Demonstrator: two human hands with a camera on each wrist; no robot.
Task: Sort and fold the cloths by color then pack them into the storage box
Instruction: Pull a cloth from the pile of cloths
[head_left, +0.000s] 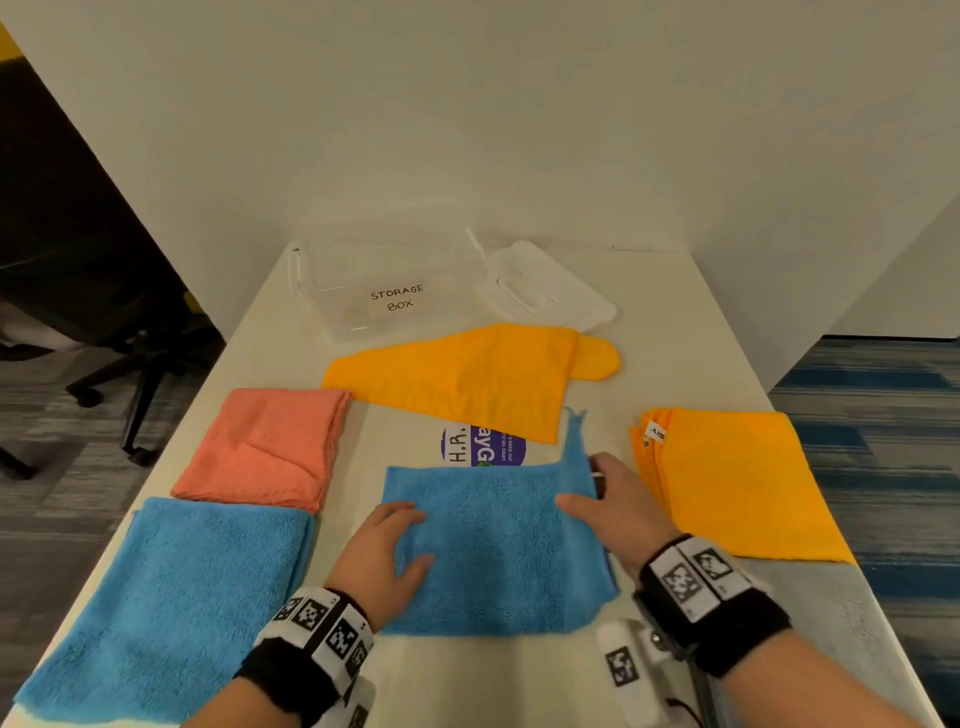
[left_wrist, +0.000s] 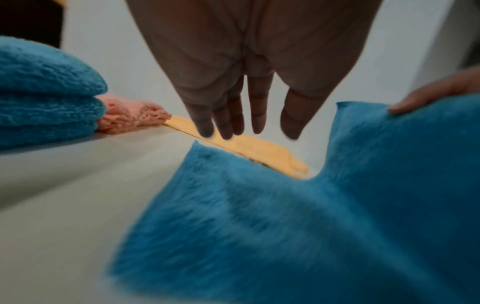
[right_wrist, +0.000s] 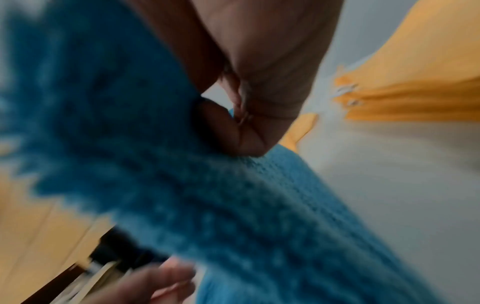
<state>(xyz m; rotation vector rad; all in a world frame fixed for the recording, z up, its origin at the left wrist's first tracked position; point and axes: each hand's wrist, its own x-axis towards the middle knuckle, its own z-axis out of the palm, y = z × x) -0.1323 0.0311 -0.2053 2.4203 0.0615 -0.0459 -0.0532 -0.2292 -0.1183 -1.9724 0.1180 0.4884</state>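
A blue cloth (head_left: 498, 545) (left_wrist: 285, 226) (right_wrist: 182, 205) lies at the table's near centre. My right hand (head_left: 592, 493) (right_wrist: 233, 127) pinches its right edge and lifts that edge into a raised flap. Over the cloth's left edge, my left hand (head_left: 395, 540) (left_wrist: 246, 131) has straight fingers and holds nothing. A folded blue cloth (head_left: 171, 597) (left_wrist: 46, 98) sits at the near left, with a folded pink cloth (head_left: 270, 447) (left_wrist: 130, 113) behind it. An unfolded orange cloth (head_left: 467, 379) (left_wrist: 259, 152) lies further back. Folded orange cloths (head_left: 737, 483) (right_wrist: 415, 98) are stacked at the right.
The clear storage box (head_left: 311, 280), labelled, stands open at the table's far end with its lid (head_left: 545, 286) beside it on the right. A round purple sticker (head_left: 483, 447) shows on the tabletop. An office chair (head_left: 104, 338) stands left of the table. Walls close the far side.
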